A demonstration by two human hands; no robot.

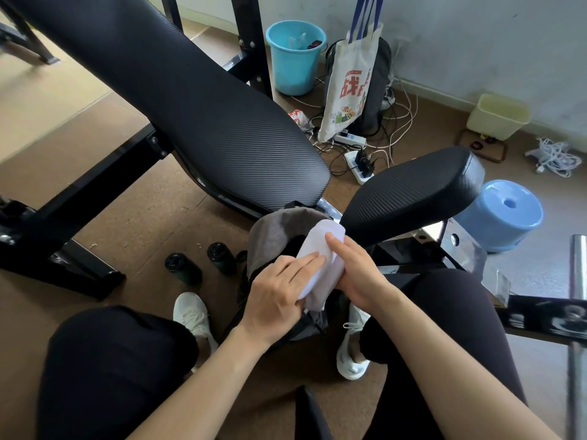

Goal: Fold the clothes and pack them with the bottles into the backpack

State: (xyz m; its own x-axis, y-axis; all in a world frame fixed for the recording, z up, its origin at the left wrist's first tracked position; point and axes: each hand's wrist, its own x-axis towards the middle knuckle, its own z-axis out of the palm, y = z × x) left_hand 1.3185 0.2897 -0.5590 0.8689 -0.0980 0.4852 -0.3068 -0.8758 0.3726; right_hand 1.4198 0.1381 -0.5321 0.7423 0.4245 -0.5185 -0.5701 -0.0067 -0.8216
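Note:
A folded white garment (pixel 320 249) is held between both hands over the open mouth of a grey-and-black backpack (pixel 270 233) that stands on the floor between my feet. My left hand (pixel 279 287) grips the garment's near left side, fingers laid along its top. My right hand (pixel 355 268) holds its right side, fingers stretched over the cloth. Two dark bottles (pixel 182 268) (pixel 220 257) stand upright on the floor just left of the backpack. The backpack's inside is dark and its contents are hidden.
A black padded bench back (pixel 190 106) slants across the upper left and its seat pad (pixel 409 192) sits right of the backpack. Behind are a blue bucket (pixel 295 55), a tote bag (pixel 349 84), power strips with cables (pixel 359 163), and a blue stool (pixel 505 214).

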